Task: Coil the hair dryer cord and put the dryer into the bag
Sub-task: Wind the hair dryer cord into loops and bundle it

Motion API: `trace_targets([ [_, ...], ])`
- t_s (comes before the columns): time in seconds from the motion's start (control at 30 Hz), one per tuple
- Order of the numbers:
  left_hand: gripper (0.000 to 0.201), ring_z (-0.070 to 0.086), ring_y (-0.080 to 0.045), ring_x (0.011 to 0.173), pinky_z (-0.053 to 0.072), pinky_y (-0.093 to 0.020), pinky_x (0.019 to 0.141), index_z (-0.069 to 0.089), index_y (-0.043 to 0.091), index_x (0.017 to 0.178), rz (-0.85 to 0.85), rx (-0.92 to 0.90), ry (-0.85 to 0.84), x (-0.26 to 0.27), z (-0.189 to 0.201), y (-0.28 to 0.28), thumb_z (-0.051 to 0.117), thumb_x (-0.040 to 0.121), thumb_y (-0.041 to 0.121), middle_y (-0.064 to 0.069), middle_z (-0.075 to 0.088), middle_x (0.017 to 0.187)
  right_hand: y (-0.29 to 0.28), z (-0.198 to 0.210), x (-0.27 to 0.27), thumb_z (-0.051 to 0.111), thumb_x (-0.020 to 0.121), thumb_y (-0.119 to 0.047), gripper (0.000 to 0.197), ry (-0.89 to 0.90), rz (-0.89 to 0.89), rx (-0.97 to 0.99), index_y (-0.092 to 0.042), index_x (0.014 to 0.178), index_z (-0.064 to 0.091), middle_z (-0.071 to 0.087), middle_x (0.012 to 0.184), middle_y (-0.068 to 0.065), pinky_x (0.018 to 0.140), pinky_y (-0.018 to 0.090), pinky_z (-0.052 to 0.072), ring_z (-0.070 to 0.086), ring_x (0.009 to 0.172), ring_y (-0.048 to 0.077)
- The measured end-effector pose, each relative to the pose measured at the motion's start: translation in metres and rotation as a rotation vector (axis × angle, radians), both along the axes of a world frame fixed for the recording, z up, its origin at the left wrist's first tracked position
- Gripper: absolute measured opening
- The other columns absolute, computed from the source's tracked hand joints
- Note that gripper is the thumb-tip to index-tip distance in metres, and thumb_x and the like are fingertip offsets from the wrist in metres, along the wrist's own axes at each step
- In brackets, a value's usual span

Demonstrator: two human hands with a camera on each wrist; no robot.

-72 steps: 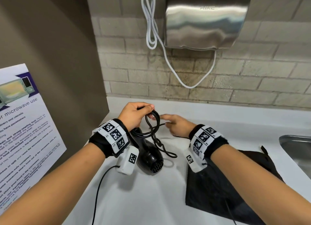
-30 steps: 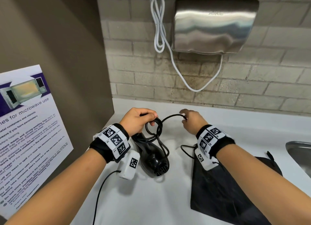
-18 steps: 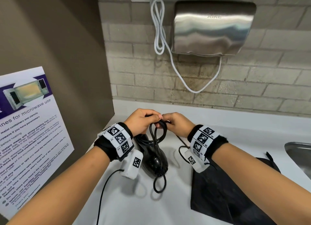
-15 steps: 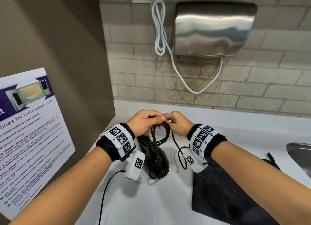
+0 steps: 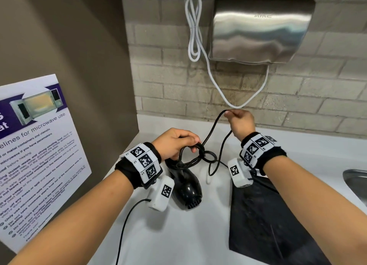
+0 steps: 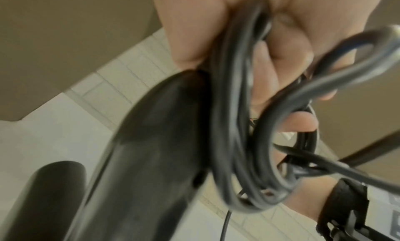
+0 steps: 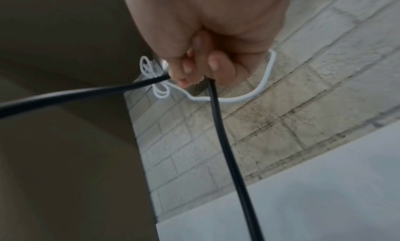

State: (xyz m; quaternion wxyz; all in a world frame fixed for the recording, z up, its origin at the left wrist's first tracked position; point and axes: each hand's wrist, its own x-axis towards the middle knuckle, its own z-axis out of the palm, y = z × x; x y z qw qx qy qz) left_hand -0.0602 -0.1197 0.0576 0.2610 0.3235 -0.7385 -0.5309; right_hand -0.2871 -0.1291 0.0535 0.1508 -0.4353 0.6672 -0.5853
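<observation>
White countertop [image 5: 178, 235] running up to a pale brick wall [image 5: 162, 82], with a brown panel on the left that has a microwave-use poster [image 5: 37, 145] stuck to it. A steel hand dryer [image 5: 260, 28] hangs on the wall, its white cable [image 5: 193, 28] looped up beside it and sagging underneath. There's the edge of a metal sink [image 5: 355, 183] at the far right.

The black hair dryer [image 5: 186, 187] is at the left-centre of the counter, its vented end pointing toward the near edge. The left hand [image 5: 174, 143] is right above its handle with fingers curled around a bundle of cord [image 5: 190, 157] loops (the left wrist view is blurry, but you can see several black strands passing through the closed fist right next to the handle [image 6: 151, 142]). One small loop sticks out to the right of that fist.

The right hand [image 5: 239, 122] is raised farther back near the wall, pinching a bend of the same cord between closed fingers [image 7: 214, 63], so two strands drop from it: one runs down-left to the bundle, the other hangs toward the counter.

The black bag [image 5: 268, 221] lies flat on the counter to the right of the dryer, under the right forearm, close to the dryer but not touching it.
</observation>
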Motion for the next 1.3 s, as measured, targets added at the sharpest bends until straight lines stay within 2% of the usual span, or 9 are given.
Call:
trace_targets([
  [0.23,0.017,0.022,-0.01,0.035,0.015,-0.012,0.036,0.065,0.013,0.085,0.027,0.035,0.057,-0.001,-0.002,-0.002,0.05,0.094,0.012,0.007,0.058,0.055,-0.001,-0.015,-0.032,0.058,0.088,-0.021,0.024,0.032,-0.134,0.101,-0.004,0.1,0.07,0.053,0.061,-0.002,0.053,0.02,0.037,0.045,0.054,0.014],
  [0.37,0.017,0.02,-0.006,0.03,0.016,-0.01,0.035,0.065,0.012,0.084,0.072,0.045,0.106,-0.004,-0.003,-0.001,0.051,0.094,0.013,0.005,0.057,0.057,0.003,-0.027,-0.04,0.056,0.089,-0.02,0.029,0.069,-0.113,0.358,-0.001,0.109,0.065,0.053,0.086,0.007,0.067,0.027,0.042,0.046,0.078,0.022],
  [0.53,0.019,0.02,-0.006,0.03,0.014,-0.012,0.037,0.07,0.014,0.077,0.165,0.075,0.162,-0.006,-0.002,-0.002,0.064,0.081,0.032,0.0,0.057,0.061,0.006,-0.043,-0.027,0.051,0.091,-0.024,0.032,0.258,-0.091,0.525,0.002,0.102,0.067,0.063,0.096,0.015,0.083,0.038,0.051,0.057,0.083,0.031],
  [0.67,0.008,0.025,-0.005,0.033,0.016,-0.014,0.038,0.07,0.017,0.074,0.273,0.066,0.13,-0.004,-0.003,-0.004,0.068,0.082,0.017,0.0,0.057,0.059,0.012,-0.047,-0.02,0.055,0.089,-0.026,0.029,0.256,-0.072,0.581,-0.004,0.102,0.069,0.064,0.112,0.015,0.085,0.032,0.05,0.06,0.098,0.032],
  [0.8,0.012,0.024,-0.006,0.034,0.016,-0.012,0.037,0.069,0.018,0.073,0.285,0.079,0.148,-0.005,-0.003,-0.004,0.065,0.084,0.016,0.003,0.058,0.057,0.023,-0.038,-0.004,0.048,0.089,-0.017,0.033,0.522,0.026,0.735,-0.012,0.119,0.058,0.054,0.125,0.011,0.088,0.031,0.047,0.056,0.106,0.028],
  [0.9,0.009,0.024,-0.006,0.033,0.017,-0.012,0.036,0.069,0.018,0.077,0.278,0.084,0.145,-0.007,-0.003,-0.005,0.065,0.085,0.017,0.005,0.059,0.054,0.028,-0.025,0.017,0.048,0.089,-0.013,0.032,0.556,0.081,0.381,-0.017,0.12,0.056,0.05,0.123,0.01,0.081,0.025,0.042,0.056,0.094,0.023],
  [1.0,0.008,0.025,-0.005,0.03,0.018,-0.011,0.035,0.069,0.017,0.078,0.294,0.089,0.159,-0.009,-0.003,-0.005,0.065,0.085,0.018,0.006,0.059,0.053,0.044,-0.008,0.046,0.049,0.088,-0.023,0.012,0.188,0.31,-0.153,-0.02,0.089,0.06,0.058,0.074,-0.006,0.061,0.018,0.038,0.049,0.063,0.007],
  [1.17,0.008,0.026,-0.005,0.029,0.02,-0.011,0.033,0.068,0.017,0.079,0.357,0.085,0.191,-0.008,-0.004,-0.009,0.064,0.085,0.02,0.0,0.058,0.062,0.065,-0.008,0.068,0.056,0.087,-0.007,0.017,0.078,0.581,-0.157,-0.019,0.075,0.06,0.058,0.054,-0.018,0.05,0.007,0.037,0.05,0.049,-0.002],
  [1.3,0.009,0.028,-0.003,0.028,0.02,-0.011,0.032,0.068,0.018,0.078,0.38,0.074,0.192,-0.007,-0.003,-0.011,0.064,0.086,0.022,-0.001,0.057,0.065,0.063,-0.016,0.07,0.06,0.085,0.0,0.019,-0.044,0.541,-0.151,-0.01,0.069,0.064,0.054,0.059,-0.002,0.041,0.016,0.04,0.046,0.041,0.003],
])
